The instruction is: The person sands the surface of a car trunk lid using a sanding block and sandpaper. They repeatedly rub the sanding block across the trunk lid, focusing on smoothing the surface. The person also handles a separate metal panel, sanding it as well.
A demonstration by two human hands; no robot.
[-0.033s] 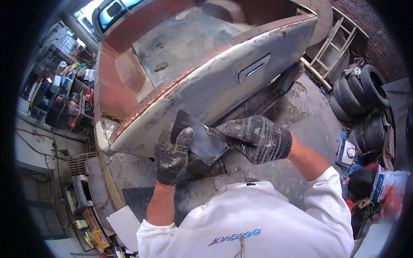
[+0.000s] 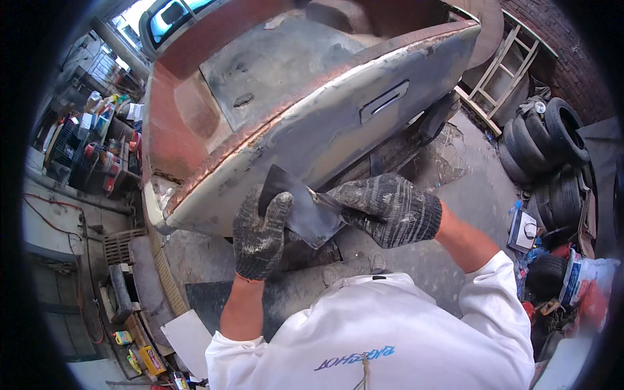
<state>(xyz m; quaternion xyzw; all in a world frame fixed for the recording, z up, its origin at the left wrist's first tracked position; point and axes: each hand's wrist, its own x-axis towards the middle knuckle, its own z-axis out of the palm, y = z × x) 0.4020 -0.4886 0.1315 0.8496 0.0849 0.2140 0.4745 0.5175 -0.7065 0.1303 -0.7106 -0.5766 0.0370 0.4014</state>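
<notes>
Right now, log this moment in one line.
left hand: grips flat grey plate; right hand: pinches thin dark tool at plate; both: dark knit gloves; ahead: patchy grey tailgate

Lit by daylight, blown out to white at the upper left. Darkly shadowed beneath the truck [image 2: 305,146]. Bright on the shirt [image 2: 416,325], dully shiny on the metal blade [image 2: 309,221]. Blurred around the bag [image 2: 598,276]. Bowed along straight edges, black at both sides.
</notes>
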